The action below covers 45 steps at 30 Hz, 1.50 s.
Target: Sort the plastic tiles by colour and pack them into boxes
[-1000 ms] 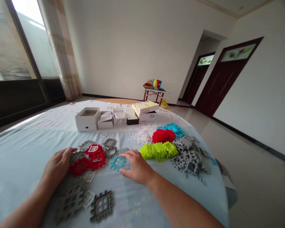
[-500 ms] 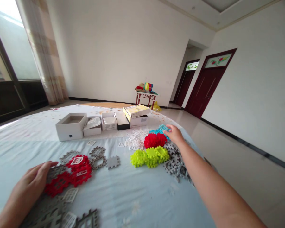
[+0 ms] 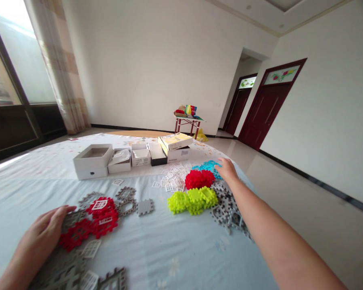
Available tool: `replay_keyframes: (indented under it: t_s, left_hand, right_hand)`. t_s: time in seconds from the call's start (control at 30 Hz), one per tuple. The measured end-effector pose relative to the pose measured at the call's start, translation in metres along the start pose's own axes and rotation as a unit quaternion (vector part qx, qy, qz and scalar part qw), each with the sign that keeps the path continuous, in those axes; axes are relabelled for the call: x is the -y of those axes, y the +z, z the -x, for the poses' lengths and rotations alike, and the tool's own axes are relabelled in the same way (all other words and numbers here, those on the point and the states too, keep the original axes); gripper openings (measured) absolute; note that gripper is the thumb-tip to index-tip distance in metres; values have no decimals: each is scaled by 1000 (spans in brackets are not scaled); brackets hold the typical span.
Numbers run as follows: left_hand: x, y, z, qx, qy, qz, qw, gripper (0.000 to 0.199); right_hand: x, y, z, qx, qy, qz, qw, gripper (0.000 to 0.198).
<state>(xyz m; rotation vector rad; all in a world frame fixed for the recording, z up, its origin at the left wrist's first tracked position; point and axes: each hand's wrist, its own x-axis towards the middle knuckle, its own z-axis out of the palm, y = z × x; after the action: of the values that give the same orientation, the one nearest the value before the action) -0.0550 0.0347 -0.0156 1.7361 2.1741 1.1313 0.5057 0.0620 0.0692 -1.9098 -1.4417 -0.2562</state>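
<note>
My left hand (image 3: 44, 237) lies at the left, fingers stretched out over the edge of grey toothed building tiles (image 3: 74, 217). Right beside it are red building tiles (image 3: 104, 221), with white window inserts (image 3: 92, 249) on and near them. At the right, my right hand (image 3: 228, 170) is beside the pile of blue building tiles (image 3: 207, 166), thumb and finger slightly apart, with no tile visible between them. Red tiles (image 3: 199, 179) and lime-green tiles (image 3: 192, 200) lie in heaps just nearer to me. My right forearm partly hides a heap of grey tiles (image 3: 225, 205).
Behind the tiles stands a row of boxes: a white box (image 3: 90, 167), smaller open boxes (image 3: 140, 157) and a yellow box (image 3: 175, 141) on top of another. White window inserts (image 3: 174, 177) are strewn before them. A light-blue cloth (image 3: 151, 245) covers the table.
My right hand held a light-blue tile over the blue pile; it has let go and drawn slightly back to the right. My left hand stays in place. The view has shifted slightly.
</note>
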Motion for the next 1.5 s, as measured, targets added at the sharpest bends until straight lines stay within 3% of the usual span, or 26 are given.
replay_keyframes:
  t_s: [0.13, 0.27, 0.43, 0.6, 0.73, 0.93, 1.03, 1.17, 1.5]
  left_hand:
    - [-17, -8, 8, 29, -31, 39, 998, 48]
    - [-25, -11, 15, 39, -26, 60, 997, 49]
    - [-28, -11, 20, 19, -22, 68, 997, 47]
    - [-30, -10, 23, 8, -16, 97, 995, 49]
    - [-30, -9, 25, 4, -8, 107, 994, 49]
    - [-30, -12, 25, -12, -12, 125, 992, 49]
    - [-28, -15, 25, -21, -21, 137, 990, 50]
    - [-24, -14, 24, -25, -30, 156, 987, 49]
    - [-14, -7, 20, -36, -33, 190, 981, 47]
  right_hand:
    - [34, 2, 14, 14, -68, -42, 997, 34]
    - [88, 6, 48, 50, -165, -135, 976, 29]
    - [161, 4, 125, 197, -294, -259, 899, 23]
    - [209, 6, 193, 324, -393, -292, 810, 26]
    - [241, 16, 224, 340, -440, -295, 777, 39]
    - [287, 35, 250, 326, -508, -220, 767, 61]
    - [293, 39, 254, 322, -528, -187, 764, 57]
    - [278, 39, 245, 321, -522, -195, 766, 53]
    - [218, 31, 207, 320, -439, -149, 826, 50]
